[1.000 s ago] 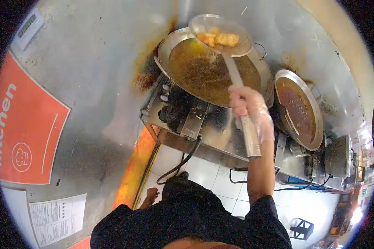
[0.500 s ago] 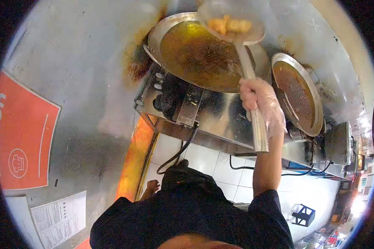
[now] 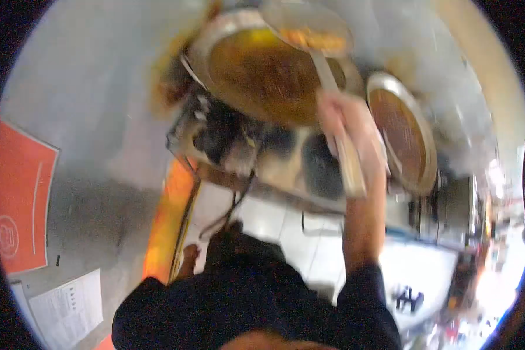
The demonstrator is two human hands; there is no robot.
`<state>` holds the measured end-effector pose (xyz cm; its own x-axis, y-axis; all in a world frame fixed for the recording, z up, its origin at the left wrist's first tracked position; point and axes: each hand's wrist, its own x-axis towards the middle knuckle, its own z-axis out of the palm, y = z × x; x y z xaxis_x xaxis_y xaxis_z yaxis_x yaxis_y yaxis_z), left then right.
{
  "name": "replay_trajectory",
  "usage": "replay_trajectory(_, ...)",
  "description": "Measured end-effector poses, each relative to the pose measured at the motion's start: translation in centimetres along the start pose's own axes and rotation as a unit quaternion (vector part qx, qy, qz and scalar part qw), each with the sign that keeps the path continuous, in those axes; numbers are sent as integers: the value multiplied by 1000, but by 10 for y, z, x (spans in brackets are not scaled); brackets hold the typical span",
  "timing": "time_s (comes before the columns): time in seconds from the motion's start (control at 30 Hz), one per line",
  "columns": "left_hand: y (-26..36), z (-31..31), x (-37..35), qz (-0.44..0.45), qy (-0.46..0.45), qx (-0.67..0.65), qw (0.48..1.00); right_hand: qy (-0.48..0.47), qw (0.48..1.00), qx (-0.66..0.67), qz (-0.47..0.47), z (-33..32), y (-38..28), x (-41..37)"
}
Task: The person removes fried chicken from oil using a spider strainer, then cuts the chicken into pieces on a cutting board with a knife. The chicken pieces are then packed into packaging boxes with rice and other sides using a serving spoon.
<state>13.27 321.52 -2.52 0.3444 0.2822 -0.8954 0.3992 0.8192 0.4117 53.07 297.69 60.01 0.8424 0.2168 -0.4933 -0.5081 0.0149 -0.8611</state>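
Right hand point(image 3: 347, 125) grip was clamped on skimmer point(image 3: 309, 29) handle above wok point(image 3: 256, 76). Left hand point(image 3: 188, 256) grip couldn't be told. Orange sign point(image 3: 17, 198) left of wok was unreadable.

You're in a commercial kitchen, prob. a restaurant's: long skimmer point(image 3: 325, 73) in your right hand point(image 3: 347, 125), big wok point(image 3: 256, 76) of oil just beyond it, second wok point(image 3: 399, 137) just to its right, steel stove point(image 3: 256, 157) under both, steel wall point(image 3: 99, 87) behind, tiled floor point(image 3: 274, 224) below, orange sign point(image 3: 23, 198) far left.
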Motion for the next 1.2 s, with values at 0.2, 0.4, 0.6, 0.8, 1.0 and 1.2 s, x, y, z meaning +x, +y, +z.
replay_trajectory(0.2,6,-2,26,28,-21,-6,999,-110,961,-117,-226,14,-11,54)
replay_trajectory(0.4,37,31,-31,-17,54,78,995,-122,976,24,-179,29,-85,49)
replay_trajectory(0.6,48,50,-41,23,55,106,993,-280,939,74,-185,34,-137,44)
replay_trajectory(0.8,48,33,-10,36,7,315,948,-76,982,-44,-165,12,-42,50)
replay_trajectory(1.0,64,4,15,-57,-38,89,994,-63,994,15,-93,3,-8,43)
replay_trajectory(1.2,72,22,21,-2,-24,281,959,-70,981,-67,-165,6,22,42)
